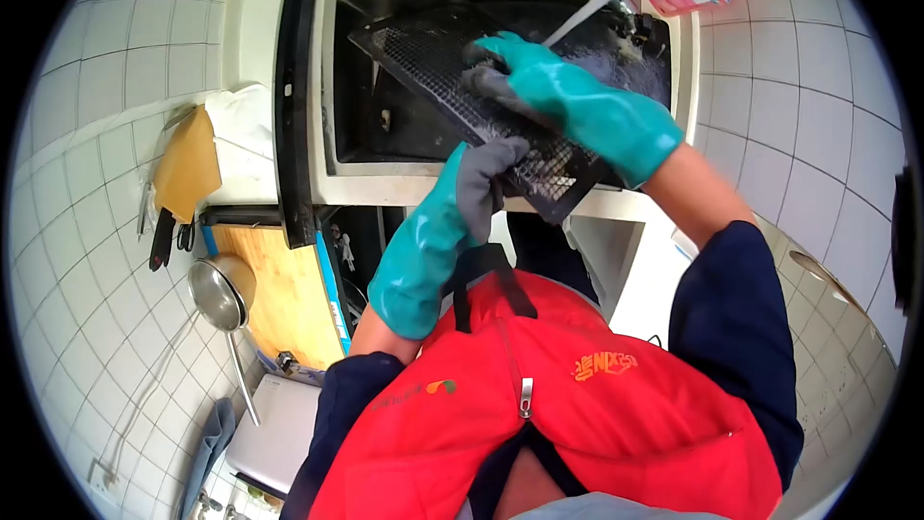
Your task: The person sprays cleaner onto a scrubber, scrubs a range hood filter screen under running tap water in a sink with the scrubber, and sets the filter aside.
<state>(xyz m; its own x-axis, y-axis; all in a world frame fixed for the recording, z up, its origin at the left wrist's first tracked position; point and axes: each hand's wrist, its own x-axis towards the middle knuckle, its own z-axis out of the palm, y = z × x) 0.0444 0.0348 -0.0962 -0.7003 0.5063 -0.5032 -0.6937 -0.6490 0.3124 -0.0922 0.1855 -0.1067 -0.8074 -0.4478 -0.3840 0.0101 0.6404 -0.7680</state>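
Bright, even light; strong wide-angle distortion

Head view: lighting bright overall, source position cannot be told. Glossy highlights on right glove (597, 120) and left glove (414, 270). White bag (239, 120) pale, near washed out. Sink basin (409, 130) dark, interior detail partly lost in shadow. Mesh panel (423, 63) soft beneath the right glove's slightly blurred fingers. Tiled walls (87, 202) bow outward; corners fall to black. Apron lettering (604, 364) only partly legible. Red apron (635, 433) strongly saturated.
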